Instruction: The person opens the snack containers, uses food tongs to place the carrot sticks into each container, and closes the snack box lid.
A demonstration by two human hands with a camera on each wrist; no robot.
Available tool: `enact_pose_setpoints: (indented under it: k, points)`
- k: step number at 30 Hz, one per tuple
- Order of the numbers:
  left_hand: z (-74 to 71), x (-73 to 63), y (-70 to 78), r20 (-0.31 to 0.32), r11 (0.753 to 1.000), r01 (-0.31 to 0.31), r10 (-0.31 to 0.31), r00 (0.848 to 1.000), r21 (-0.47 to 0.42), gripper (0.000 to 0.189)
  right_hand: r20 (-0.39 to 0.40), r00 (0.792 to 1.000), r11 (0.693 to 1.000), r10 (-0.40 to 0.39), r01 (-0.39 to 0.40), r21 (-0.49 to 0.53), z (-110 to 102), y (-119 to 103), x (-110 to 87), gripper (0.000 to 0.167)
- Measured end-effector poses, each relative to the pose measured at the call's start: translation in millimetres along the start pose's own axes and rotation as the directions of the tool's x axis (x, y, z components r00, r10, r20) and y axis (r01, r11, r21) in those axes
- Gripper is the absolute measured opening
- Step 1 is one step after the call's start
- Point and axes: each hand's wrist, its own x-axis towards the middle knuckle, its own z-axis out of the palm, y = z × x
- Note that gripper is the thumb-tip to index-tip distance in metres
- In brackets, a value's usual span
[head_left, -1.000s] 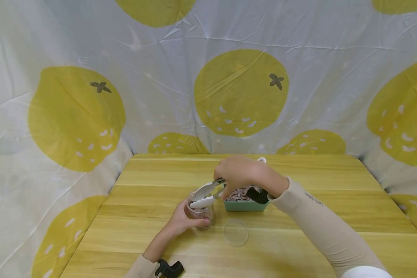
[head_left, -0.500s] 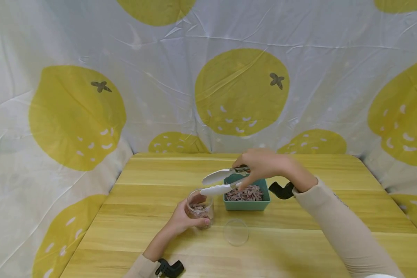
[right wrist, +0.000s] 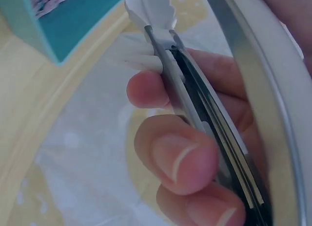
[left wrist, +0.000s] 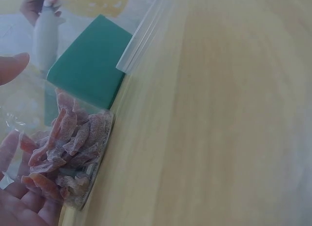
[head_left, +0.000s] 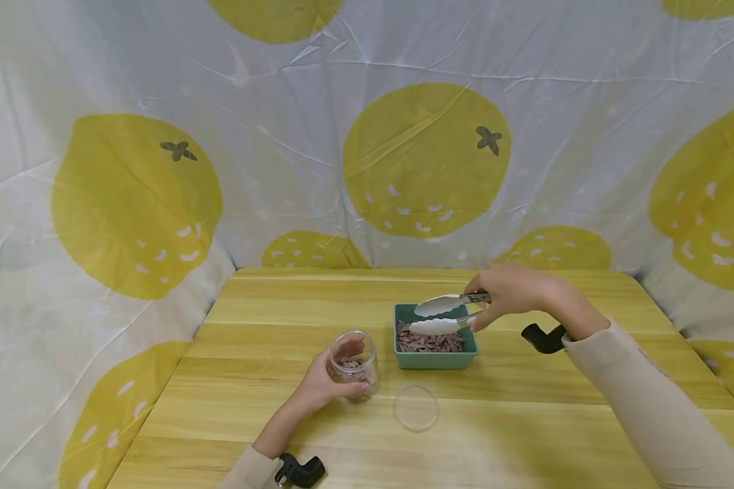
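Right hand (head_left: 516, 291) — tongs (head_left: 435, 327) over tub (head_left: 437, 360)

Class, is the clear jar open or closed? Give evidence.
Open: the jar has an uncovered mouth, and a clear round lid lies apart on the table.

Soft light, faint sheen on curtain (head_left: 308, 136); wrist views dimmer, hazy

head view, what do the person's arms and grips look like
Beige, close-fitting long sleeves cover both arms: the left sleeve and the right sleeve, which has a small dark marking, too small to read. A black, bent device sits at each wrist: left device, right device. The left grip and right grip are ungloved.
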Motion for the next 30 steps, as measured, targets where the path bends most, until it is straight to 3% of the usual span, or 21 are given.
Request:
enact_pose_setpoints:
  k: [10, 20, 26, 30]
  points:
    - [-0.4, 0.7, -1.7, -0.005, 1.000, -0.008, 0.008, 1.000, 0.005, 0.075, -0.006, 0.999, 0.997, 0.032, -0.032, -0.073, 11.8, 14.8, -3.4, 0.068]
    - [0.4, 0.0, 1.3, -0.003, 1.000, -0.021, 0.021, 1.000, 0.015, 0.073, 0.044, 0.992, 0.987, 0.118, -0.112, -0.116, 17.2, 9.5, 4.4, 0.072]
    - [0.9, 0.6, 1.8, -0.004, 1.000, -0.016, 0.016, 1.000, -0.002, 0.073, 0.074, 0.987, 0.988, 0.145, -0.140, -0.067, 21.8, 1.3, 9.0, 0.040]
    - [0.2, 0.3, 0.9, -0.004, 1.000, -0.019, 0.019, 1.000, 0.001, 0.074, 0.083, 0.983, 0.985, 0.166, -0.161, -0.065, 25.1, -3.8, 12.3, 0.043]
